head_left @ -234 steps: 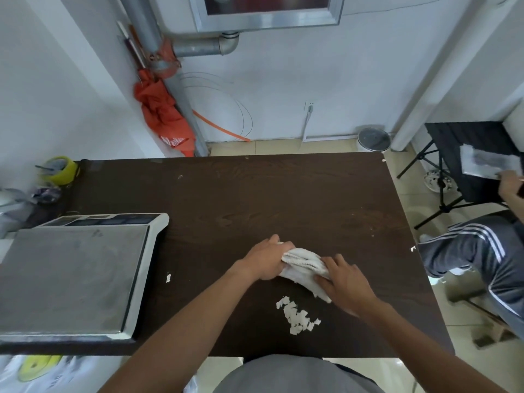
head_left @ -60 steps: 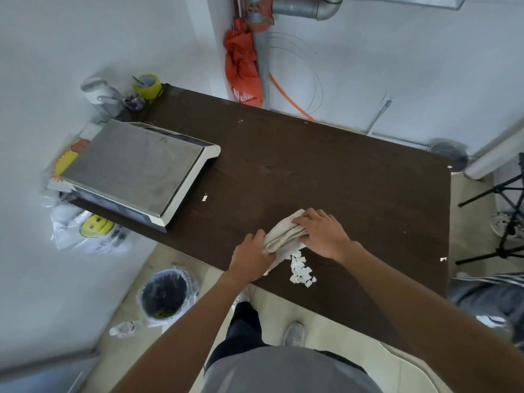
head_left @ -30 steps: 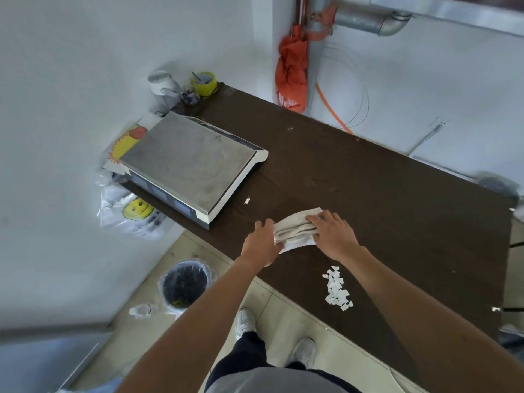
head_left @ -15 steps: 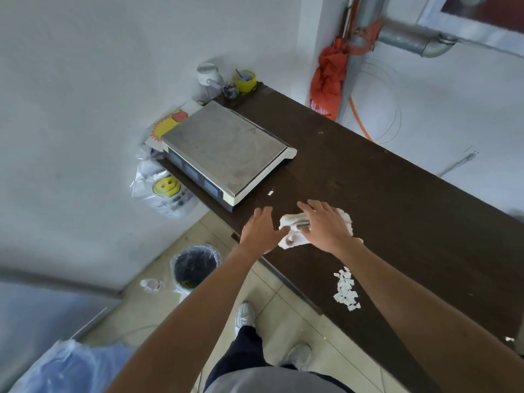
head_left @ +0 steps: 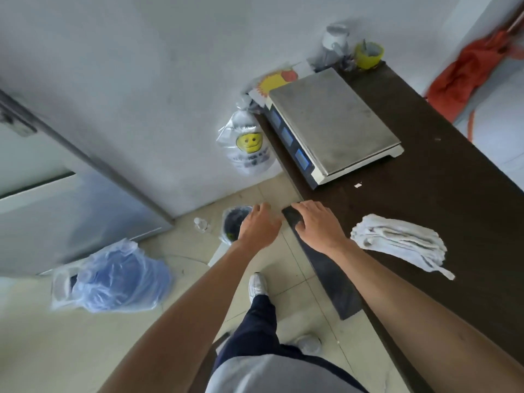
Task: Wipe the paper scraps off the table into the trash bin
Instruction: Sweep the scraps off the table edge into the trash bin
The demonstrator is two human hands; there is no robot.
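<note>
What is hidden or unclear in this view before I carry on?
- Scrap pile: not visible; the right forearm crosses the near table edge.
- Trash bin: partly behind the left hand; contents too dark.
- Left hand: motion-blurred.
- Clutter beside the yellow cup: blurred.

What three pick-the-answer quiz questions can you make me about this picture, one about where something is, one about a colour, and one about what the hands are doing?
1. Where is the trash bin?
A. On the floor beside the table
B. On the scale
C. On the table

2. What colour is the cloth?
A. Red
B. White
C. Green

3. What do the hands hold?
A. Cloth
B. Nothing
C. Bottle

Answers:
1 A: it stands on the floor tiles, beyond the left hand.
2 B: it lies white on the dark table.
3 B: the right hand rests flat on the table edge; the left is open.
</note>
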